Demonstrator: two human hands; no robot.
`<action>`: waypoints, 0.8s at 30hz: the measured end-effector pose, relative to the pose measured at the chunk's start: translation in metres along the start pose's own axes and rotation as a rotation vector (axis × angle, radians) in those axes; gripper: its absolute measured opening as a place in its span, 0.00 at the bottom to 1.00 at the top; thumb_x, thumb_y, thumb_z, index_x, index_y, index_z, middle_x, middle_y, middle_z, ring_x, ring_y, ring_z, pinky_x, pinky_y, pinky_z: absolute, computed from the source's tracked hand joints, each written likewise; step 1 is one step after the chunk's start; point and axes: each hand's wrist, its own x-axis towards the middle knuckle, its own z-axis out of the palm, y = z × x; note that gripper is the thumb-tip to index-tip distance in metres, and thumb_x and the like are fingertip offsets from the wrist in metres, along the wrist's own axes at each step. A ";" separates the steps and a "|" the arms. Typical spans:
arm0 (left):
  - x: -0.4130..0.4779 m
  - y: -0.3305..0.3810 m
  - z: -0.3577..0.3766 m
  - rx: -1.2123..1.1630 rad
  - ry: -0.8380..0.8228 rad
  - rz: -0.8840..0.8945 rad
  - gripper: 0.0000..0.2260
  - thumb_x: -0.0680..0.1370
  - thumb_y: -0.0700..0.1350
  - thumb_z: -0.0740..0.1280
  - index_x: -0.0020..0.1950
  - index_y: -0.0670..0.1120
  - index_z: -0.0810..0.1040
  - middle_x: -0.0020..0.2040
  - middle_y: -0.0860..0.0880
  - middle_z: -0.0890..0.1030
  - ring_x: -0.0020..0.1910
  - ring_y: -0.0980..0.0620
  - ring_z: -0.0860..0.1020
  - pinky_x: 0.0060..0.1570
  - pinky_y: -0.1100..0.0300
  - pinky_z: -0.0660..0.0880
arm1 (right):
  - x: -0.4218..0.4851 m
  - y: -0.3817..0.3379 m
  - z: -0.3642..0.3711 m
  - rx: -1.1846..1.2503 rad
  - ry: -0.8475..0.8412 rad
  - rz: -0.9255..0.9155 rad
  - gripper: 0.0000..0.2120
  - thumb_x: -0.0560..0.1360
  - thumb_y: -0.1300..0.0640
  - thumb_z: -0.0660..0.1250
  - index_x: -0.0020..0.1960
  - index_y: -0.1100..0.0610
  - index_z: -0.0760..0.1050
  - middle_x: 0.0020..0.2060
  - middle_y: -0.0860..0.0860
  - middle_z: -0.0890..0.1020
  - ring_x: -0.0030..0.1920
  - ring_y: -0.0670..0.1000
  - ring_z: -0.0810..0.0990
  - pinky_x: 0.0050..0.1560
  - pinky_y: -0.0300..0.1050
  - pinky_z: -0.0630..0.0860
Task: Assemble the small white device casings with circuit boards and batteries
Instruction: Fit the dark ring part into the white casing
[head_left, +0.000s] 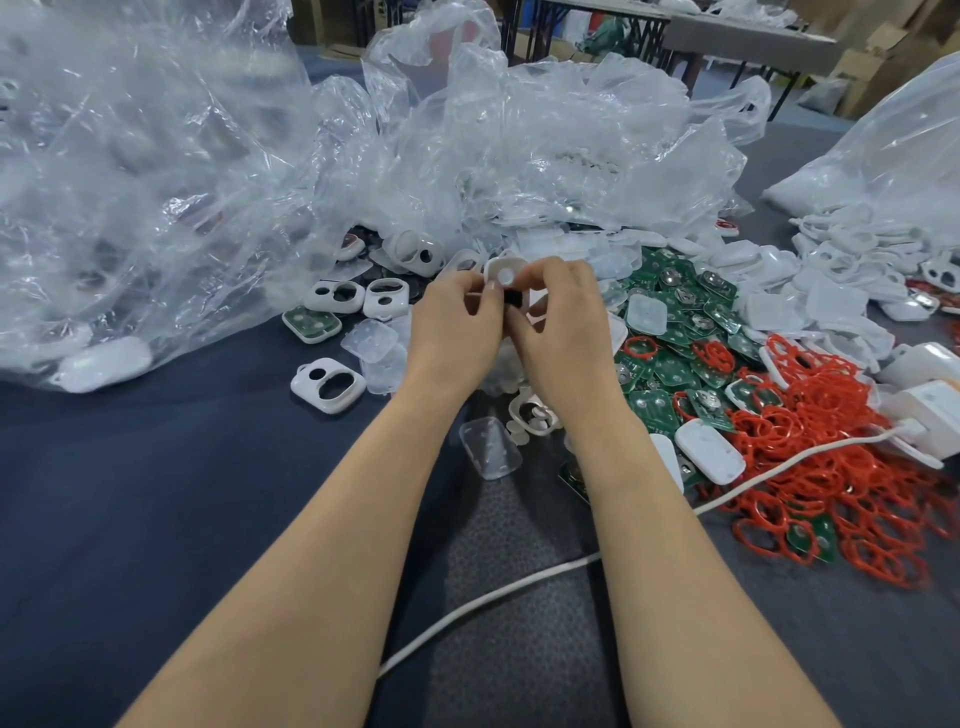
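Over blue table (156, 493) | hands, left (457, 325) and right (563, 327), grip white casing (501, 273)

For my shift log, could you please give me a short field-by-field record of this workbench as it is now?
left hand: pinches the white casing
right hand: holds the same white casing
circuit boards: green pile, right of the hands
red rings: heap, far right
casing frame: lies left of the hands
plastic bags: clear, crumpled, behind and to the left
cable: white, runs under the right forearm
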 end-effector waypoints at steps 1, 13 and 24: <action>0.000 0.000 0.000 0.007 0.003 0.004 0.10 0.81 0.42 0.60 0.47 0.43 0.81 0.45 0.44 0.84 0.47 0.47 0.82 0.53 0.48 0.78 | 0.000 0.000 0.000 -0.005 -0.003 -0.004 0.09 0.75 0.62 0.68 0.55 0.60 0.75 0.51 0.51 0.69 0.43 0.45 0.72 0.45 0.30 0.68; -0.002 0.001 -0.002 0.155 0.057 0.065 0.13 0.82 0.44 0.60 0.47 0.40 0.82 0.37 0.47 0.82 0.37 0.52 0.80 0.42 0.61 0.77 | -0.002 -0.003 0.006 -0.016 -0.007 -0.030 0.04 0.75 0.64 0.67 0.49 0.63 0.75 0.50 0.51 0.67 0.42 0.48 0.71 0.48 0.38 0.71; 0.001 -0.002 -0.006 -0.024 0.086 0.020 0.05 0.77 0.36 0.66 0.46 0.45 0.76 0.41 0.49 0.82 0.39 0.53 0.81 0.43 0.65 0.78 | 0.000 -0.006 -0.005 0.172 0.164 0.140 0.10 0.77 0.63 0.64 0.57 0.57 0.75 0.46 0.54 0.78 0.46 0.52 0.78 0.49 0.41 0.73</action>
